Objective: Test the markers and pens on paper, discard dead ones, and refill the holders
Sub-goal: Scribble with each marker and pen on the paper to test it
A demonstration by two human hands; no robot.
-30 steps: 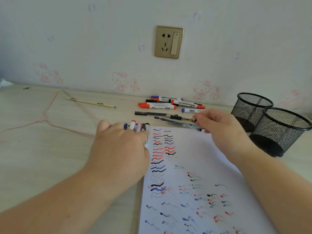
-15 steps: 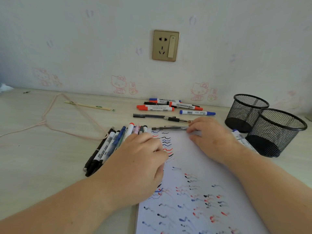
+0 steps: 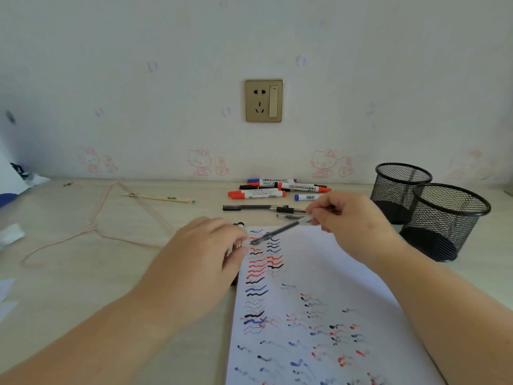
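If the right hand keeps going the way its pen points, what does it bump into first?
Probably the left hand. The right hand holds a pen slanting down and left, and its tip already sits by the left fingertips, just above the paper. Whether they touch is hard to tell.

A slim dark pen (image 3: 280,230) slants tip-down over the scribbled white paper (image 3: 319,273).

A single head-worn wide-angle view looks forward and down from the person's seat, close over the bench (image 3: 83,273), with both forearms reaching in from the bottom edge, the paper (image 3: 319,273) just below, and the wall (image 3: 138,79) with its socket (image 3: 263,100) straight ahead
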